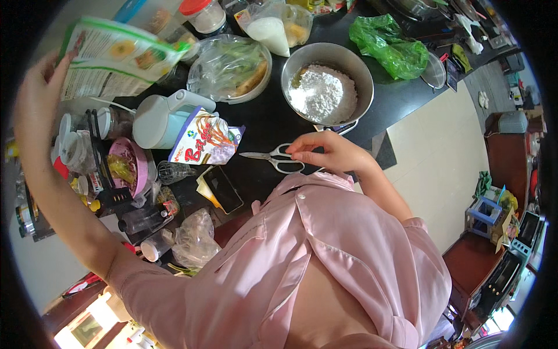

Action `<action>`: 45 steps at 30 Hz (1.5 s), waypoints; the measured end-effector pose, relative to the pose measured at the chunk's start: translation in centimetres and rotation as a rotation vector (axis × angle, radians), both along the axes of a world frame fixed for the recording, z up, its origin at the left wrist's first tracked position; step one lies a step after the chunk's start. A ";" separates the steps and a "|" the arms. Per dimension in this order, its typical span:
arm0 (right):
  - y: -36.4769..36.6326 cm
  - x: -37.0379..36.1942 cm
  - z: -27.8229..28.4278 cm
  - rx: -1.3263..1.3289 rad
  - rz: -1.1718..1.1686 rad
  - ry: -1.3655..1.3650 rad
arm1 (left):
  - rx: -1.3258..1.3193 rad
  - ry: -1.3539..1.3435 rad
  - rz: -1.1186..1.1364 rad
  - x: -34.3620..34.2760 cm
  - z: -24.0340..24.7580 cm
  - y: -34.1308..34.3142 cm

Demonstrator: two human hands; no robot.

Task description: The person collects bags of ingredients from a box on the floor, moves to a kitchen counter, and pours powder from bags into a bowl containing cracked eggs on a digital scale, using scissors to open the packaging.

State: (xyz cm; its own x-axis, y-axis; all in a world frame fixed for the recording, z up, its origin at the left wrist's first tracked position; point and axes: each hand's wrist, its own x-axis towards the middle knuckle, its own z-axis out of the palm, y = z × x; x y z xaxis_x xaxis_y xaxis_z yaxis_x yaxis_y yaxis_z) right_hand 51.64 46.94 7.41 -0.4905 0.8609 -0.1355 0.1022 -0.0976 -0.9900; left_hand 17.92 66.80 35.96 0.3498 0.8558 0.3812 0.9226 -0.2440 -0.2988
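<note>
Fingers [60,72] of the outstretched left arm [57,180] pinch a green-white packet [119,57].

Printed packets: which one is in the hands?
The green-edged packet, raised in the left hand; the purple-edged packet sits untouched near the scissors.

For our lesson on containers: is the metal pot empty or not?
Not empty: white powder lies heaped inside the metal pot, with bare wall showing above it.

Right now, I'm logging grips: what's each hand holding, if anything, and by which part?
The left hand holds the green-and-white packet by its left edge. The right hand is on the scissors, at the handle; gripping cannot be told.
</note>
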 end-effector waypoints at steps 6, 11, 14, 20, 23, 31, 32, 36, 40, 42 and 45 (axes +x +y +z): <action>0.2 2.1 2.1 -0.052 -0.409 0.390 | -0.110 -0.266 -0.270 10.3 -0.5 -4.9; -0.6 6.5 -0.7 0.104 -0.461 0.599 | -0.317 -0.426 -0.485 18.3 -1.3 -7.8; -1.6 9.2 -2.6 0.102 -0.602 0.814 | -0.496 -0.519 -0.600 22.8 -2.1 -9.4; -1.5 12.6 -2.1 0.107 -0.899 0.593 | -0.790 -0.627 -0.584 28.2 -7.9 -7.5; -1.3 14.5 -2.4 0.153 -1.029 0.362 | -0.871 -0.678 -0.764 27.1 -17.0 -3.3; -0.5 16.4 -1.5 0.319 -1.069 -0.083 | -0.973 -0.807 -0.597 27.6 -29.7 -0.7; -0.5 16.4 -1.2 0.366 -1.072 -0.129 | -0.972 -0.822 -0.601 27.8 -30.0 -0.9; -0.2 15.8 -0.8 0.336 -1.050 -0.116 | -1.060 -0.952 -0.521 27.9 -30.6 -1.9; 0.4 15.0 0.0 0.405 -1.047 -0.177 | -1.044 -0.888 -0.494 27.8 -31.9 -1.9; 0.5 14.9 0.2 0.431 -1.046 -0.222 | -1.083 -0.852 -0.411 27.9 -31.0 -2.3; 0.6 14.5 0.7 0.441 -1.053 -0.238 | -1.048 -0.831 -0.423 27.8 -31.3 -2.4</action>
